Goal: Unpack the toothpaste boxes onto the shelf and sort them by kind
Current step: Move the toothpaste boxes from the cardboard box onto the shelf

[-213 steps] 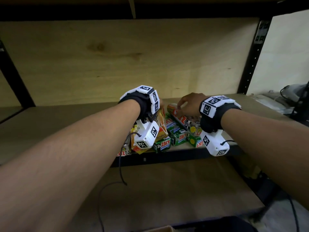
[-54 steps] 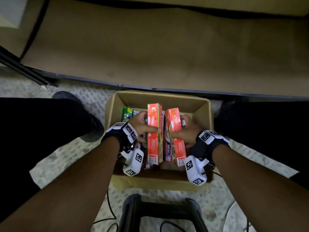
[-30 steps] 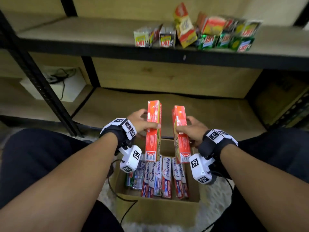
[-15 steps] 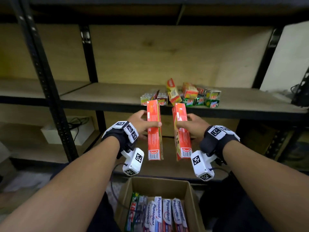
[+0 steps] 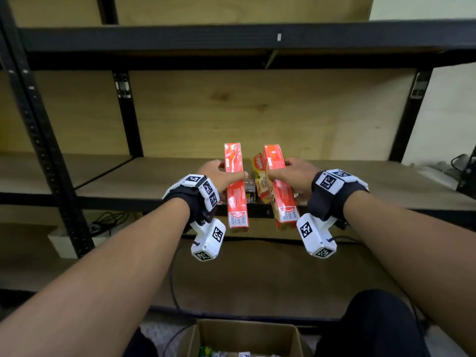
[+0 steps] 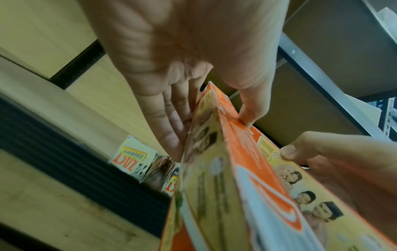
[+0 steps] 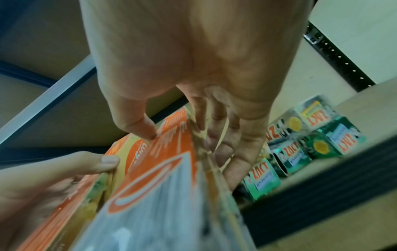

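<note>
Both forearms reach forward side by side toward the shelf [image 5: 154, 181], wrists level and palms turned inward to face each other. The left hand [image 5: 219, 173] grips a red box [image 5: 235, 186], thumb across the inner face and fingers flat along the outer face; the left wrist view shows those fingers [image 6: 171, 129] straight against the side and the thumb pressing near the top edge. The right hand [image 5: 293, 173] grips a second red box [image 5: 279, 186] in mirror fashion, thumb on the inner face and fingers [image 7: 227, 135] spread down the outer one. Both boxes stand nearly upright, barcode ends down, close together but apart, held in the air just in front of the shelf edge. Behind them on the shelf lie the small boxes [image 7: 300, 141] already unpacked, green and white ones bunched near the front edge, with a yellow-and-red box [image 5: 260, 176] leaning between the two held ones. Below, the open carton [image 5: 244, 333] sits on the floor between the knees, with a few boxes inside.
</note>
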A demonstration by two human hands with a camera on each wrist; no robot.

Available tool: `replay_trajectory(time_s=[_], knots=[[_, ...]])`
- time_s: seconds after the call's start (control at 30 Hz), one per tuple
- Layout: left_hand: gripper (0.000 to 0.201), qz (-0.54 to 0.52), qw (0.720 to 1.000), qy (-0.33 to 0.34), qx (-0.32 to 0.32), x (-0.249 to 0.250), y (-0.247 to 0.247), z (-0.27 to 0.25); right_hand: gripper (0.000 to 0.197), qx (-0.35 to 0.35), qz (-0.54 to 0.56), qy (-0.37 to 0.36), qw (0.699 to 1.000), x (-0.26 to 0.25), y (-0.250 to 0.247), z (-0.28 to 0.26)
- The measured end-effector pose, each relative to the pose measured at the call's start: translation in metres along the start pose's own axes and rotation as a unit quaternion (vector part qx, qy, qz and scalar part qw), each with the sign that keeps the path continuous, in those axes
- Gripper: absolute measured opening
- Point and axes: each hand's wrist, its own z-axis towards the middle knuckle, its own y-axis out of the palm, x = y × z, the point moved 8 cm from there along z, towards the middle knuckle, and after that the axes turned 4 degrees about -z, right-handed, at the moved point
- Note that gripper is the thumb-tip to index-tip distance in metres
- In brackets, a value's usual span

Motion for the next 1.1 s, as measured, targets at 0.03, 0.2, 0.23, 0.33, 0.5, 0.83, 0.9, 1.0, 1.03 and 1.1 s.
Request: replay_trajectory(time_s=[0.03, 0.2, 0.23, 0.33, 0.5, 0.83, 0.9, 1.0, 1.03, 1.1], knots=[[0.047, 0.012, 1.0, -0.002, -0.003, 0.001, -0.001, 0.012, 0.017, -0.001, -0.004, -0.003, 1.0, -0.003, -0.004, 0.01], [0.048, 0.067, 0.997, -0.025, 0.011, 0.005, -0.009, 0.07, 0.02, 0.012, -0.028, 0.003, 1.0, -0.017, -0.019, 0.061], [0.048, 0.078, 0.996, -0.029, 0.015, 0.005, -0.01, 0.081, 0.024, 0.012, -0.039, 0.008, 0.999, -0.019, -0.021, 0.071], [0.042, 0.14, 0.989, -0.041, 0.0, 0.006, -0.009, 0.111, 0.04, 0.005, -0.078, 0.026, 0.997, -0.019, -0.027, 0.101], [0.039, 0.196, 0.978, -0.064, -0.032, -0.002, -0.003, 0.148, 0.035, -0.009, -0.121, 0.053, 0.991, -0.008, -0.026, 0.139], [0.056, 0.253, 0.96, -0.092, -0.077, -0.018, 0.024, 0.18, 0.039, -0.002, -0.219, 0.055, 0.974, 0.007, -0.015, 0.178], [0.055, 0.265, 0.957, -0.096, -0.073, -0.02, 0.028, 0.183, 0.035, -0.006, -0.241, 0.048, 0.969, 0.007, -0.012, 0.182], [0.037, 0.293, 0.952, -0.072, -0.056, -0.012, 0.028, 0.18, 0.031, 0.0, -0.252, 0.044, 0.967, 0.009, -0.013, 0.184], [0.032, 0.289, 0.953, -0.07, -0.056, -0.01, 0.026, 0.178, 0.031, 0.001, -0.254, 0.042, 0.966, 0.009, -0.014, 0.182], [0.028, 0.29, 0.954, -0.059, -0.049, -0.004, 0.021, 0.171, 0.031, -0.008, -0.249, 0.04, 0.968, 0.008, -0.015, 0.178]])
